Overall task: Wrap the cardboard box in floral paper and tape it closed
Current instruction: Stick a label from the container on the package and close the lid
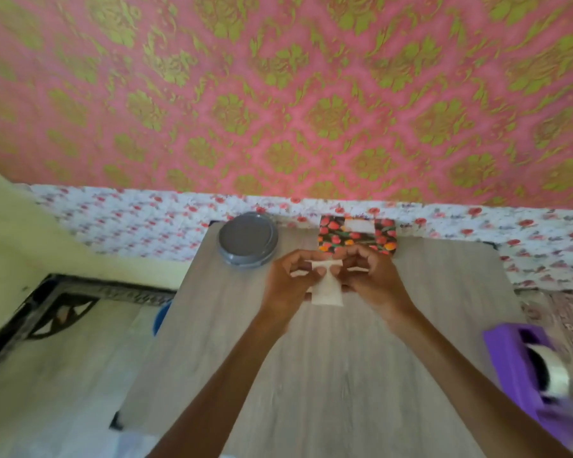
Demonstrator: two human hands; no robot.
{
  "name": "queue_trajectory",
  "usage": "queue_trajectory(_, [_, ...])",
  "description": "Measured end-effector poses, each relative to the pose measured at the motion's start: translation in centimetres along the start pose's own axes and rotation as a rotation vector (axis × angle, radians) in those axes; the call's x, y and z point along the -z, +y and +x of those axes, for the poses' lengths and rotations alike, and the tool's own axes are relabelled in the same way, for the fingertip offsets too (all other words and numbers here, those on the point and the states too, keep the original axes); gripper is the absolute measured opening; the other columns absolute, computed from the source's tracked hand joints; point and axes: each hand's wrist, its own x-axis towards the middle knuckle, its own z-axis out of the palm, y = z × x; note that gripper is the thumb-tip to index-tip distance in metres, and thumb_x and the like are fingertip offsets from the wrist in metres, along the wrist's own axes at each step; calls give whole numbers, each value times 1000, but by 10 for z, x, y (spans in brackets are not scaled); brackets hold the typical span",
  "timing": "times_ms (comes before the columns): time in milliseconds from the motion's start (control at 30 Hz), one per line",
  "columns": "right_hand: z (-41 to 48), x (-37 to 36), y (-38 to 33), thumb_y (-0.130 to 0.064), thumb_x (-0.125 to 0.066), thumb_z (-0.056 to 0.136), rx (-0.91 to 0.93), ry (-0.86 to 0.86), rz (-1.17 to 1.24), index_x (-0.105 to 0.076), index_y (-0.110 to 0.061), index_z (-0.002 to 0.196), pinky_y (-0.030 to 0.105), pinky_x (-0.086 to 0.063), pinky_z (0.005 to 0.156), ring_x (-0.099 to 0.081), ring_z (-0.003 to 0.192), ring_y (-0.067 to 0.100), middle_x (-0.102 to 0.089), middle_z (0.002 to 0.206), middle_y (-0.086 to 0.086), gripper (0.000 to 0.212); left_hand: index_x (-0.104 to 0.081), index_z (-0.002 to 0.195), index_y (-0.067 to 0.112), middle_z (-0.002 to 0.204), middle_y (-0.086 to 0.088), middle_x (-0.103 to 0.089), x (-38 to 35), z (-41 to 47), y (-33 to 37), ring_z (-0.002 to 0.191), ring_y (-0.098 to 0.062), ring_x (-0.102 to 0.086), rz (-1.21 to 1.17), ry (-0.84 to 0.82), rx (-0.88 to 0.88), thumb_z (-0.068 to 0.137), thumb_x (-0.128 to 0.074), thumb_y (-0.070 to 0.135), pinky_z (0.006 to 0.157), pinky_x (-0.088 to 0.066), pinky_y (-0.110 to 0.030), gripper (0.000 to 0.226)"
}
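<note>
Over the table (311,375), the left hand (290,282) and right hand (372,276) pinch a pale strip (326,292) in curled fingers (300,259), with the floral-wrapped box (358,238) just beyond at the far edge.

Floral-wrapped box (357,239) flat, beyond pinched tape strip (326,292).

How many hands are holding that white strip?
2. The left hand pinches the white strip from the left, the right hand from the right, both over the table, just in front of the floral-wrapped box. Nothing looks hidden.
</note>
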Motion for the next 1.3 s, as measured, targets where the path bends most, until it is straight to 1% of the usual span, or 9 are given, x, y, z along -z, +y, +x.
queue_trajectory(133, [-31, -21, -14, 1, -78, 76, 64, -7, -121, -76, -18, 83, 42, -60, 62, -69, 70, 21, -73, 79, 5, 20, -75, 83, 28, 90, -6, -70, 20, -33, 6, 86, -31, -69, 157, 120, -69, 75, -74, 14, 60, -60, -52, 16])
queue_trajectory(233, [-43, -45, -21, -1, -77, 75, 128, 0, -254, -77, -25, 76, 41, -61, 63, -70, 70, 16, -74, 75, -8, 23, -71, 97, 9, 96, -8, -71, 41, -55, 10, 87, -27, -72, 44, 63, 59, 82, -72, -1, 64, -61, -40, 18])
queue_trajectory(367, [-55, -84, -29, 5, -73, 76, 160, -61, -251, -77, -29, 78, 33, -59, 64, -71, 72, 13, -75, 78, -9, 34, -68, 106, 2, 104, -15, -71, 87, -73, 17, 91, -25, -73, -193, 25, 213, 87, -70, 8, 71, -58, -29, 20])
queue_trajectory(533, [-59, -158, -39, 11, -59, 85, -10, -223, -202, -78, -13, 95, 23, -57, 78, -71, 91, 16, -75, 98, 5, 32, -69, 99, 5, 109, -25, -63, 165, -78, 12, 89, -27, -70, -173, 149, 147, 86, -70, -1, 66, -57, -24, 15])
queue_trajectory(633, [-69, -213, -53, 2, -53, 95, -207, -250, 87, -75, -6, 104, 24, -60, 76, -72, 96, 25, -72, 103, 21, 25, -69, 96, 14, 106, -15, -66, 219, -87, 14, 90, -25, -68, -122, 205, 76, 84, -70, -4, 64, -58, -25, 22])
queue_trajectory(733, [-88, -280, -63, -6, -68, 90, -177, -278, 125, -71, -9, 110, 25, -59, 65, -74, 80, 22, -72, 96, 15, 21, -69, 98, 18, 106, -12, -67, 290, -101, 15, 92, -25, -68, -125, 227, 28, 83, -71, -5, 64, -60, -30, 27])
queue_trajectory(967, [-132, -395, -61, 16, -65, 82, -91, -200, 106, -75, 0, 87, 28, -59, 68, -70, 76, 28, -70, 83, 17, 19, -64, 105, -10, 89, -16, -63, 405, -153, 12, 72, -21, -69, -242, 59, 156, 86, -62, -13, 63, -56, -21, 20])
queue_trajectory(1200, [-140, -452, -66, 7, -63, 85, -44, -160, -57, -80, -10, 84, 38, -59, 85, -74, 85, 22, -77, 86, 5, 24, -66, 113, -3, 106, -15, -71, 463, -164, 10, 102, -25, -68, -468, -66, 277, 88, -59, -8, 82, -55, -23, 26])
queue_trajectory(1300, [-128, -466, -65, 4, -65, 85, -74, -173, -72, -81, -12, 84, 41, -58, 89, -75, 85, 21, -77, 87, 3, 23, -62, 121, -8, 119, -23, -66, 475, -156, 11, 105, -25, -68, -547, 3, 320, 88, -64, -1, 82, -56, -24, 33])
